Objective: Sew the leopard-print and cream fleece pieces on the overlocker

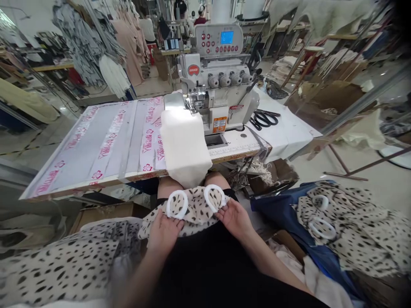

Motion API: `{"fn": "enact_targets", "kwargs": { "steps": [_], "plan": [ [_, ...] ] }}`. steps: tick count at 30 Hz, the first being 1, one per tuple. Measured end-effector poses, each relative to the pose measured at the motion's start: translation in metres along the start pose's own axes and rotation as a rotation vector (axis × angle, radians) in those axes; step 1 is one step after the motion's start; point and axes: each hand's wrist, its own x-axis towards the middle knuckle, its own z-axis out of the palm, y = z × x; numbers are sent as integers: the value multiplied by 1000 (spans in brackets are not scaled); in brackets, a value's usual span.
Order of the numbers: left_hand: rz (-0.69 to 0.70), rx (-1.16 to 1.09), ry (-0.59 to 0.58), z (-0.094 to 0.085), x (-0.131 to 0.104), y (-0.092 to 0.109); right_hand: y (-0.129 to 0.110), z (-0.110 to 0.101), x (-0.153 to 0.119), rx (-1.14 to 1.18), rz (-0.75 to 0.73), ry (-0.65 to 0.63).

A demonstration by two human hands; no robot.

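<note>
A spotted beige fabric piece [195, 207] with two white ring-shaped trims lies across my lap. My left hand [165, 231] holds its left part, fingers curled under the left ring [177, 205]. At the right ring [214, 198], my right hand [234, 217] grips the cloth's right edge with bent fingers. Beyond my hands, a plain white cloth [186, 145] hangs from under the presser area of a sewing machine [221, 81] and over the table's front edge, down to my knees.
Black scissors [265, 119] lie on the table right of the machine. Spotted fabric heaps lie at the lower left [58, 265] and right [362, 226]. A scrap box [272, 179] stands below the table. Garments hang at the back left; people sit far behind.
</note>
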Motion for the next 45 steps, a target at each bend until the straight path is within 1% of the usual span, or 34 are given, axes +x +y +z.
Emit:
{"fn": "enact_targets", "kwargs": {
  "steps": [4,10,16,19,21,23,26,27,28,29,30,31,33,36,38,39,41,45],
  "plan": [
    [11,-17,16,1,-2,0,0,-2,0,-12,3,-4],
    [6,-29,7,2,-3,0,0,-6,2,5,12,-15],
    [21,-40,-26,-2,0,-4,1,-11,3,-25,8,36],
    [46,-33,-25,-5,1,-6,4,-17,5,-66,-23,79],
    [68,-24,-28,-8,1,-7,6,-22,7,-133,-80,106],
    [85,-12,-38,-10,1,-8,8,-26,7,-240,-170,167],
    [88,2,-59,-13,1,-9,7,-25,3,-473,-407,308],
    [87,6,-68,-14,1,-10,6,-23,1,-559,-503,334],
    [83,12,-75,-15,1,-11,6,-19,-2,-644,-594,334],
    [79,21,-81,-15,2,-12,7,-13,-5,-729,-668,305],
    [75,28,-83,-15,2,-14,9,-7,-7,-815,-716,249],
    [68,33,-83,-14,2,-15,12,-1,-10,-909,-741,167],
    [56,29,-77,-12,3,-18,22,12,-13,-1125,-769,-46],
    [49,8,-74,-10,2,-22,41,28,-15,-1512,-782,-392],
    [64,-3,-69,-10,1,-25,50,36,-13,-1737,-774,-558],
    [72,-3,-66,-11,-1,-25,53,39,-13,-1825,-764,-611],
    [85,10,-63,-13,-4,-25,56,45,-11,-1938,-760,-669],
    [118,118,-36,-19,-14,-24,58,47,-7,-1992,-746,-715]
  ]
}}
